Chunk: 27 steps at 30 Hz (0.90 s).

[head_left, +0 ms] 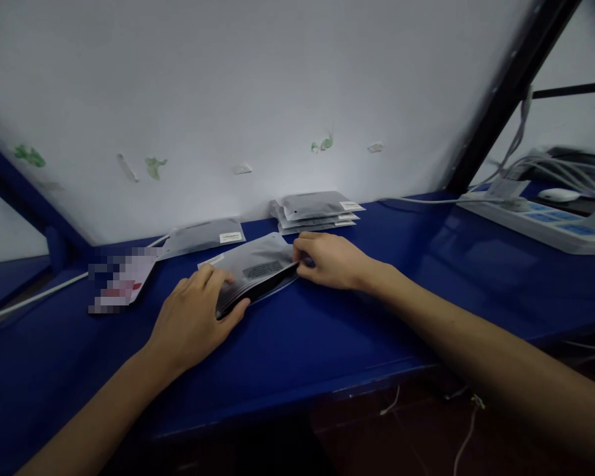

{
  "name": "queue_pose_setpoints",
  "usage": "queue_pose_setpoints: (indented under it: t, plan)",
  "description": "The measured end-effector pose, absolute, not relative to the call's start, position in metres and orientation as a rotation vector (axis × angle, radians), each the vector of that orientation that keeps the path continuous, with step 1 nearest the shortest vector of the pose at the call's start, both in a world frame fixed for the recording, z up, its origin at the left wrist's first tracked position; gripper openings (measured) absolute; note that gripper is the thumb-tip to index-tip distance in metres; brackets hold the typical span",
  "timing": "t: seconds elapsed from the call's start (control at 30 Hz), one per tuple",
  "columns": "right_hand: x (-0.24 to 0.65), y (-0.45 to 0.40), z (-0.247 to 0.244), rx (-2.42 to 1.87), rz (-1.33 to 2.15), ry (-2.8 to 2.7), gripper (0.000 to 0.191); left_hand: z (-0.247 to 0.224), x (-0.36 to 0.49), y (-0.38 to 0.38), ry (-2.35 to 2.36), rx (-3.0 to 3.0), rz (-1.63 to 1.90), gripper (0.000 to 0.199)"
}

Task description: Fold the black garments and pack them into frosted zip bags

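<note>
A grey translucent zip bag point(258, 258) lies on the blue table between my hands, its near edge gaping and dark inside. My left hand point(193, 317) grips the bag's left end, fingers on top and thumb at the mouth's lower edge. At the right end of the mouth, my right hand point(332, 260) pinches the bag's corner between thumb and fingers. Dark printed text shows on the upper face of the bag. What is inside cannot be made out.
Behind stands a stack of several similar grey bags point(317, 205) with white labels. Another labelled bag point(205, 235) lies at back left, near a partly pixelated phone-like object point(126, 281). A white cable point(44, 301) crosses the left. A grey-white device with blue keys point(540, 218) sits at right.
</note>
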State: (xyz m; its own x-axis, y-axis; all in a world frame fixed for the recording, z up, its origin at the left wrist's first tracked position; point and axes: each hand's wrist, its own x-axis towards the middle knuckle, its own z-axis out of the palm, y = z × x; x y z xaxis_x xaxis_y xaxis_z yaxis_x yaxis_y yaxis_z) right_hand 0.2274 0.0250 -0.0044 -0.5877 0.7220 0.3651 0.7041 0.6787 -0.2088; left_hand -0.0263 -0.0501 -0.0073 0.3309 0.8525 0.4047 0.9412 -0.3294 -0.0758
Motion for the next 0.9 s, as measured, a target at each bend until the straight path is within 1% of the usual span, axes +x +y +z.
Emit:
queue_pose_setpoints:
  t: [0.1,0.23,0.4,0.57,0.63,0.73,0.83,0.9]
  plan:
    - [0.226,0.025,-0.004,-1.081,0.106,-2.473,0.008,-0.010,-0.028,-0.050,-1.651,-2.358,-0.468,0.031]
    - [0.222,0.022,-0.004,-1.007,0.169,-2.501,0.008,-0.011,-0.031,-0.049,-1.808,-2.276,-0.502,0.020]
    - [0.217,0.020,-0.007,-0.930,0.204,-2.529,0.019,-0.011,-0.035,-0.047,-1.888,-2.175,-0.562,0.019]
    - [0.218,0.025,-0.012,-1.014,0.171,-2.483,0.010,-0.012,-0.034,-0.049,-1.821,-2.244,-0.552,0.017]
    - [0.221,0.029,-0.014,-1.060,0.123,-2.459,0.010,-0.012,-0.033,-0.051,-1.688,-2.338,-0.551,0.022]
    - [0.227,0.036,-0.018,-1.117,0.053,-2.427,0.016,-0.011,-0.033,-0.054,-1.515,-2.472,-0.533,0.034]
    - [0.233,0.040,-0.019,-1.160,0.001,-2.395,0.020,-0.011,-0.034,-0.055,-1.464,-2.564,-0.521,0.043]
    - [0.235,0.041,-0.018,-1.175,-0.036,-2.383,0.021,-0.011,-0.035,-0.055,-1.472,-2.601,-0.550,0.043]
